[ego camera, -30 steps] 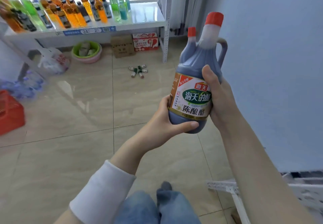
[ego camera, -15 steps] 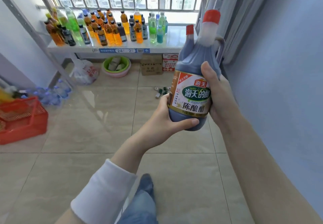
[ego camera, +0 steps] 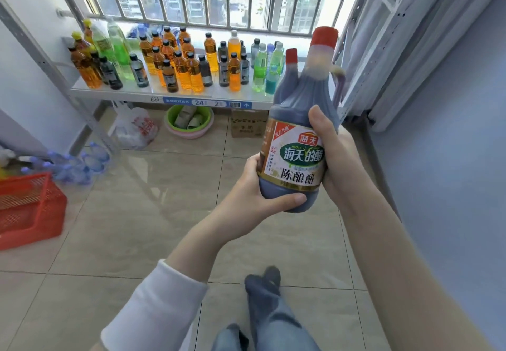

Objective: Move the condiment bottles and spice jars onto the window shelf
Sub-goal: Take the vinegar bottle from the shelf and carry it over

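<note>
Two dark vinegar bottles with red caps are held together in front of me. The front vinegar bottle (ego camera: 298,120) has a handle and a green-and-white label. The second vinegar bottle (ego camera: 287,77) shows only its neck and cap behind the first. My left hand (ego camera: 260,194) cups the base from the left. My right hand (ego camera: 331,156) wraps the right side. Ahead is the white window shelf (ego camera: 131,94), crowded with several orange, green and dark drink bottles (ego camera: 180,69).
Under the shelf sit a green basin (ego camera: 189,123), a cardboard box (ego camera: 247,127) and a white plastic bag (ego camera: 135,130). A red crate (ego camera: 30,208) and a pack of water bottles (ego camera: 76,164) lie at the left. A blue wall (ego camera: 451,159) runs along the right.
I have walked closer to the shelf; it looks larger and the window bars are in view. The small jars on the floor have left view behind the bottles. My grip is unchanged.
</note>
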The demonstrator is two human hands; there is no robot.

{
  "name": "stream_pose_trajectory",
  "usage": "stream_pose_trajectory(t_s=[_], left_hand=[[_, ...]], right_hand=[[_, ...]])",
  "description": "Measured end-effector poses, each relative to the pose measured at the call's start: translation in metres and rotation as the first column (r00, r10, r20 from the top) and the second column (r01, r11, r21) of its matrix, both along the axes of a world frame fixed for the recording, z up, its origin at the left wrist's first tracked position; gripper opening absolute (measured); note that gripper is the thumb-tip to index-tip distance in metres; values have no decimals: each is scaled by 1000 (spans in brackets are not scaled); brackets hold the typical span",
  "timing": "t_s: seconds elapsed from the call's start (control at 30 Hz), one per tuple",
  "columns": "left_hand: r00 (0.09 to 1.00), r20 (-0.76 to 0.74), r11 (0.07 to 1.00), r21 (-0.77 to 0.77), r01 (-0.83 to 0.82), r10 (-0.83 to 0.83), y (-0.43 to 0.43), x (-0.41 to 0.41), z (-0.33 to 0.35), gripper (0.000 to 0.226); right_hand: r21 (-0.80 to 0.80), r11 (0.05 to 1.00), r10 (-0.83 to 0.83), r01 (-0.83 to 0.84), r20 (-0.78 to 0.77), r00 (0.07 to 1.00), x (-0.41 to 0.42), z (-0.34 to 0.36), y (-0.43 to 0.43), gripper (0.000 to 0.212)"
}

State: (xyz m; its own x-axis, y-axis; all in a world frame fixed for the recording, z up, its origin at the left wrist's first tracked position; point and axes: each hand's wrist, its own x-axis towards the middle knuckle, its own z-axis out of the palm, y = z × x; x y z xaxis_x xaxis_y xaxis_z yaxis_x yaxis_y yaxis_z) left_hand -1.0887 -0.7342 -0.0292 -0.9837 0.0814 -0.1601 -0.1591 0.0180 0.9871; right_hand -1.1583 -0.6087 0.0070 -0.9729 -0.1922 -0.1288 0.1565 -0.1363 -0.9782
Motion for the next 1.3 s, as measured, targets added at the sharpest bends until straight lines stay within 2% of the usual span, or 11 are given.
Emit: stream_pose_trajectory(t_s=[0.23,0.37,0.5,0.7,0.77,0.87,0.9,1.03,1.2,1.3], left_hand=[[1000,-30,1000,-25,3,-4,-4,-132,-1,79],[998,-57,998,-58,-18,14,-8,-210,14,92],[997,-64,999,-34,-41,38,-17,-273,24,89],[999,-36,999,-20,-30,29,-54,-358,22,83],[998,-49,999,-17,-29,28,-70,-390,24,81],[995,-99,999,-25,-26,23,-99,-441,29,81],[993,-115,999,-40,-20,15,-109,-457,33,80],[988,-154,997,-79,17,-29,-144,-514,55,83],[981,-188,995,-98,24,-42,-168,-576,76,82],[975,-222,989,-146,-26,-7,-175,-611,86,74]], right_hand=[[1,1000,15,-15,-37,999,-130,2,-7,53],[-18,1000,24,-25,-63,998,-209,19,-8,45],[-23,998,49,-52,-95,994,-275,28,-20,48],[-61,993,98,-105,-113,989,-363,26,-53,34],[-58,993,98,-107,-133,986,-392,30,-70,41],[-44,995,81,-90,-180,980,-437,41,-100,76],[-52,995,71,-83,-190,979,-452,45,-109,79],[-66,996,44,-58,-195,980,-507,66,-140,71],[-67,997,25,-43,-249,968,-568,83,-163,85],[-80,995,29,-55,-299,954,-599,94,-171,71]])
